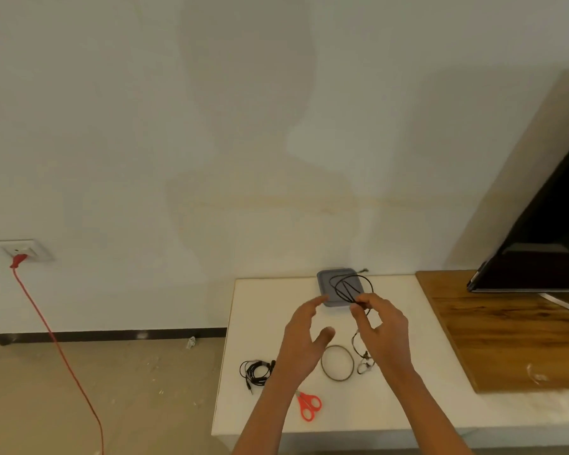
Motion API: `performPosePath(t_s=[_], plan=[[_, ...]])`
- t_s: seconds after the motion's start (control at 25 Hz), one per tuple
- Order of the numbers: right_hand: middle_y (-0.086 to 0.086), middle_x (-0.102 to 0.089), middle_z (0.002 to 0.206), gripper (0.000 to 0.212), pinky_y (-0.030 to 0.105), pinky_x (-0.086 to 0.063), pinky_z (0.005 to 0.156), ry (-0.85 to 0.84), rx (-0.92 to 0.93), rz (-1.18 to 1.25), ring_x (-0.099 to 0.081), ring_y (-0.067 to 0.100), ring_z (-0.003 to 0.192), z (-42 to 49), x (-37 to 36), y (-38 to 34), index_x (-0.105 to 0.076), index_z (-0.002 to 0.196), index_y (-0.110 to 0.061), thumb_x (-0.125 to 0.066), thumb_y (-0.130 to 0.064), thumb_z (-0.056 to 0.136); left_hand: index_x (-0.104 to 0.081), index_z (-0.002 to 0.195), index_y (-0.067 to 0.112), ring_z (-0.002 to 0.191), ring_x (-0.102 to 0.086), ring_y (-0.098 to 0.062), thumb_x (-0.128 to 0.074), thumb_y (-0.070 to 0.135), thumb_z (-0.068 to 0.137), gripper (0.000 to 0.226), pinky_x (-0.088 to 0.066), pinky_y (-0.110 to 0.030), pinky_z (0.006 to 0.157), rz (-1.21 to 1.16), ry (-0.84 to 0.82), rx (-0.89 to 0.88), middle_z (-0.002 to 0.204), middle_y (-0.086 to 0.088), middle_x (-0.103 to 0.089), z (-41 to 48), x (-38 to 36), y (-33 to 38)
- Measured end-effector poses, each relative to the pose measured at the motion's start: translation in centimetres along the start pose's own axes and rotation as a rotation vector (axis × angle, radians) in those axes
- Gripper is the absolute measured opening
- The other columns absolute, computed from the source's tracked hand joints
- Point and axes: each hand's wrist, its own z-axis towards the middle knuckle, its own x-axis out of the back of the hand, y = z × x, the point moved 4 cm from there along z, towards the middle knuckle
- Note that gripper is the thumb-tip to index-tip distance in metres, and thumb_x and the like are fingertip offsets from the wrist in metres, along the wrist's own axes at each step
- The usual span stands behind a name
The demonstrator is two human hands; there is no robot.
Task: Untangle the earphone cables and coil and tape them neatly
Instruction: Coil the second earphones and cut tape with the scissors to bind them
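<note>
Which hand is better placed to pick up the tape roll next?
Left, probably. The left hand is open and holds nothing, just beside the tape roll; the right hand pinches the looped black cable.

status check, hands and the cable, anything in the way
Left hand open, empty. Right hand pinches looped black cable, grey tray behind. Tape ring, scissors on table, clear of the loops.
</note>
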Motion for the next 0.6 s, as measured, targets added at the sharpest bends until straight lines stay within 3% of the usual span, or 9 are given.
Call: performPosePath(t_s=[0.12,0.24,0.36,0.44,0.6], plan=[[-0.018,-0.071,0.087,0.020,0.013,-0.052,0.074,-0.184,-0.058,0.198,-0.065,-0.001,0.085,1.4,2.4,-4.8,-0.069,0.093,-0.026,-0.067,-0.008,0.084,-0.053,0.124,0.036,0.110,-0.045,0.020,-0.065,0.022,0.089,0.040,-0.033,-0.001,0.091,-0.003,-0.014,-0.179,0.120,0.032,-0.051,0.6,0.9,6.2],[-0.014,-0.074,0.087,0.021,0.010,-0.051,0.078,-0.293,-0.064,0.321,-0.069,0.002,0.084,2.8,4.5,-8.7,-0.072,0.092,-0.024,-0.066,-0.005,0.084,-0.063,0.100,0.041,0.097,-0.055,0.019,-0.062,0.028,0.091,0.016,-0.041,-0.006,0.085,-0.084,0.044,-0.155,0.095,0.033,-0.065,-0.4,2.6,10.0],[0.002,-0.076,0.083,0.016,0.021,-0.057,0.071,-0.281,-0.131,0.478,-0.073,0.018,0.078,3.1,6.1,-11.5,-0.073,0.095,-0.014,-0.065,-0.006,0.085,-0.067,0.112,0.021,0.104,-0.065,-0.002,-0.054,0.023,0.096,0.021,-0.050,-0.017,0.088,-0.457,-0.031,-0.028,0.107,0.009,-0.072,-1.9,3.9,11.9],[0.011,-0.075,0.079,0.013,0.022,-0.057,0.063,-0.318,-0.169,0.500,-0.072,0.025,0.072,2.6,6.5,-13.0,-0.074,0.094,-0.013,-0.063,-0.009,0.087,-0.068,0.109,0.008,0.104,-0.068,-0.020,-0.054,0.021,0.096,0.023,-0.054,-0.031,0.091,-0.724,0.006,0.063,0.108,-0.010,-0.072,-3.0,4.8,13.0],[-0.001,-0.075,0.075,0.010,0.022,-0.057,0.069,-0.307,-0.147,0.352,-0.071,0.013,0.072,1.0,7.0,-14.5,-0.075,0.086,-0.021,-0.065,-0.021,0.087,-0.069,0.098,-0.001,0.081,-0.070,-0.022,-0.061,0.017,0.091,0.020,-0.058,-0.036,0.083,-0.811,0.112,0.206,0.093,-0.014,-0.073,-4.7,5.8,13.7]])
